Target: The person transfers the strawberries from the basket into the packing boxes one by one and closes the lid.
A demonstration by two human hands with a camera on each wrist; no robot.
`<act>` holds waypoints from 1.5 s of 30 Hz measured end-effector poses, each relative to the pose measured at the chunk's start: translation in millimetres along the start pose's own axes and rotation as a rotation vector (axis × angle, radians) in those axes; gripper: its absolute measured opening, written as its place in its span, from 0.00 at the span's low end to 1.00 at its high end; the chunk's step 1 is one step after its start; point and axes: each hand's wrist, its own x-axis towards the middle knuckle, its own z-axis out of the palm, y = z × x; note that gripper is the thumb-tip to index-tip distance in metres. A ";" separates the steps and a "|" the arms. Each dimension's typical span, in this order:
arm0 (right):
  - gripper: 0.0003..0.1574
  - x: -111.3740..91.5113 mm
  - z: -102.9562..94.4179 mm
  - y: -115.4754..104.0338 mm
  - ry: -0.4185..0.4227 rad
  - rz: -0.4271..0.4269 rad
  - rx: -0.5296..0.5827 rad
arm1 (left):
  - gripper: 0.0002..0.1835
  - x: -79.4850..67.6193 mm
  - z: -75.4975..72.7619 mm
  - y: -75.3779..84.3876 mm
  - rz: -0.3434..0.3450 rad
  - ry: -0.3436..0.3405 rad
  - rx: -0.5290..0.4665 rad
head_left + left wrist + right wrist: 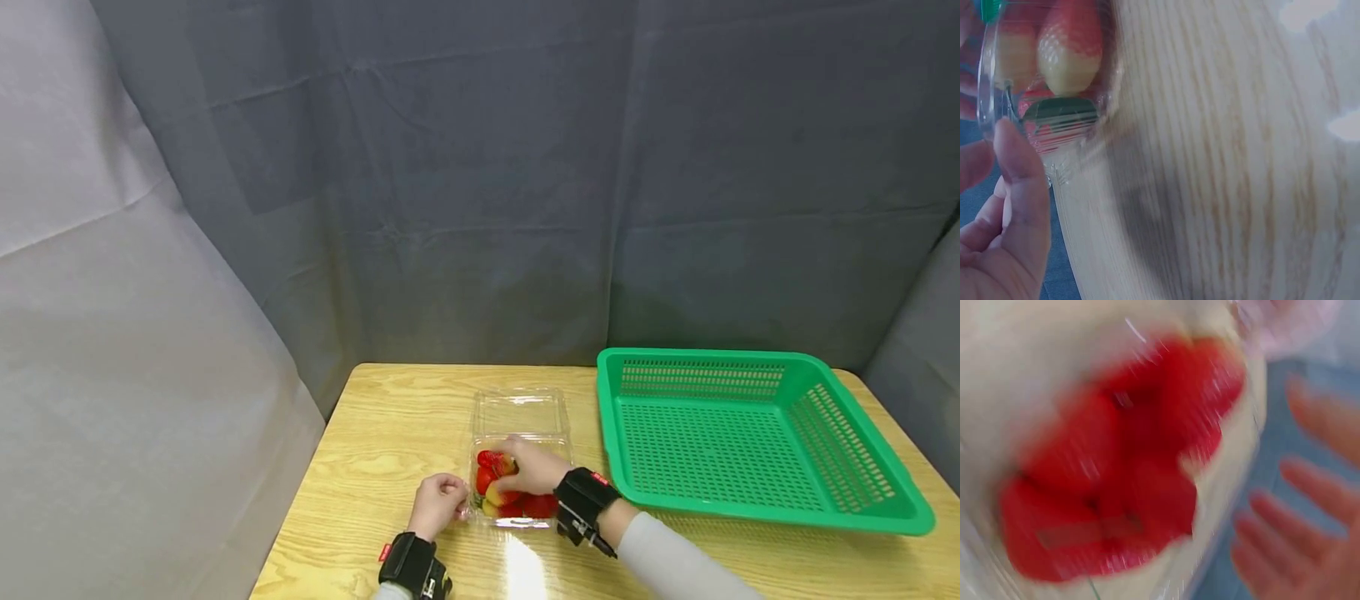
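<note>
A clear plastic clamshell box (pixel 474 450) stands on the table with its lid (pixel 521 410) folded back behind it. Red strawberries (pixel 484 480) with pale yellow parts lie inside; one strawberry (pixel 1071 53) shows red and cream through the wall in the left wrist view. My left hand (pixel 437 504) pinches the box's left rim between thumb and forefinger. Over the strawberries is my right hand (pixel 534 468), fingers spread and nothing held. In the right wrist view its fingers (pixel 1310 487) are apart and blurred beside the box.
To the right, a large green plastic basket (pixel 750 506) with perforated walls sits close to the box on the wooden table (pixel 375 442). A dark grey cloth (pixel 480 192) hangs behind the table, and a pale cloth (pixel 142 333) on the left.
</note>
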 end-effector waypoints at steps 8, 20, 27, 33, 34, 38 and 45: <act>0.40 21.7 -29.0 47.0 0.204 0.510 0.013 | 0.04 2.2 0.9 -0.5 0.005 0.004 -0.002; 0.45 50.1 22.1 140.2 0.180 0.635 0.121 | 0.04 1.7 1.4 -1.8 -0.008 0.006 -0.007; 0.42 16.9 -9.2 67.1 0.394 0.629 0.202 | 0.04 2.5 2.4 -3.3 -0.019 0.013 -0.014; 0.33 14.7 -8.3 64.0 0.543 0.588 0.291 | 0.03 2.6 1.7 -2.3 -0.007 0.000 -0.017; 0.31 14.7 -8.4 64.1 0.555 0.570 0.314 | 0.03 2.6 1.6 -2.2 -0.004 -0.003 -0.016; 0.30 10.0 -13.9 58.8 0.579 0.487 0.419 | 0.03 2.5 1.6 -1.3 0.006 -0.009 -0.011; 0.32 -8.0 -33.1 42.5 0.554 0.359 0.564 | 0.03 1.4 2.7 -1.5 0.035 0.015 0.036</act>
